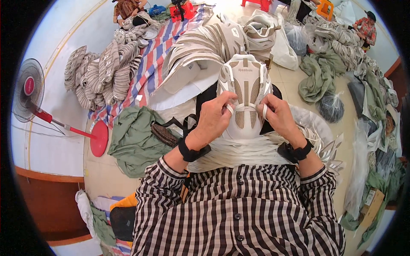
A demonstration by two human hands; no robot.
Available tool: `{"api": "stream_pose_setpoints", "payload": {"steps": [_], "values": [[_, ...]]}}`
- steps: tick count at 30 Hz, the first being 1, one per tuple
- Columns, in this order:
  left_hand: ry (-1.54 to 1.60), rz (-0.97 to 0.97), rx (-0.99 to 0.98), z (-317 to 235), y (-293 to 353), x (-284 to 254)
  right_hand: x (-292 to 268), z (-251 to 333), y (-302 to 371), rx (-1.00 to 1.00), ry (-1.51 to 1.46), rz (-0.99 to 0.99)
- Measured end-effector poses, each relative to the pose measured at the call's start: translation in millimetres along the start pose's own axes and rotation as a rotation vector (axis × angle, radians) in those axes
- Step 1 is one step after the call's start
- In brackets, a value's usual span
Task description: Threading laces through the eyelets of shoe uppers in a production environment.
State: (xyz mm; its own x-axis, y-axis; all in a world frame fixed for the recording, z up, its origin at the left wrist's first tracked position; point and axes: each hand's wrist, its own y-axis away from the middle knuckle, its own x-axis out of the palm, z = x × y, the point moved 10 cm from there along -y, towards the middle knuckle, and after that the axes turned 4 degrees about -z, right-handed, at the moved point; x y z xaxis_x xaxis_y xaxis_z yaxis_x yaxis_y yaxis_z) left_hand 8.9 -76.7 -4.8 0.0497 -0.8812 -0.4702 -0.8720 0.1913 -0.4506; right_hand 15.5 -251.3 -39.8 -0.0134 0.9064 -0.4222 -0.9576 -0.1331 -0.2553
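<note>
At the left, a fan [29,87] stands with its red base on the floor [284,77], a red badge at the middle of its grille. Beside it, by the left edge of the striped sheet [156,59], lies a pile of beige shoe uppers [104,77]. Near that sheet's lower edge is a crumpled green cloth [128,136], with a brown pouch [164,135] at its right side, its inside hidden.

The left hand [213,117] pinches a white lace [246,105] between thumb and fingers, a loop standing out by the fingertips. The white and tan shoe [243,126] lies between the hands — toe toward the person, tongue away — and the lace runs across its front. Dark lettering is printed near the top of the tongue. The right hand [279,117] pinches the lace at the shoe's other side, again with a small loop.

Farther right, a white sack [285,53] rests on the floor, its contents hidden; a clear bag [330,109] holds something dark. Near the floor's right edge, a cardboard box [370,208] bears a small label.
</note>
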Motion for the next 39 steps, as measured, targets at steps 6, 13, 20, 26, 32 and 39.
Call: {"api": "stream_pose_setpoints", "payload": {"steps": [6, 13, 20, 26, 32, 39], "values": [[-0.105, 0.101, 0.101, -19, -7, 10, -1, 8, 4, 0.015, 0.015, -0.003], [-0.202, 0.258, 0.169, -17, -17, 27, 1, 26, 6, -0.176, 0.252, -0.042], [-0.243, 0.302, 0.256, -23, -27, -8, -31, 37, -5, -0.253, 0.214, 0.061], [-0.517, 0.295, 0.833, -85, -37, 16, -12, 110, -3, -0.749, 0.622, -0.065], [-0.63, 0.64, 0.799, -68, -35, 45, 22, 97, -6, -0.917, 0.828, 0.236], [-0.702, 1.032, 0.553, -41, -35, 66, 35, 92, -12, -0.861, 0.742, 0.587]]}}
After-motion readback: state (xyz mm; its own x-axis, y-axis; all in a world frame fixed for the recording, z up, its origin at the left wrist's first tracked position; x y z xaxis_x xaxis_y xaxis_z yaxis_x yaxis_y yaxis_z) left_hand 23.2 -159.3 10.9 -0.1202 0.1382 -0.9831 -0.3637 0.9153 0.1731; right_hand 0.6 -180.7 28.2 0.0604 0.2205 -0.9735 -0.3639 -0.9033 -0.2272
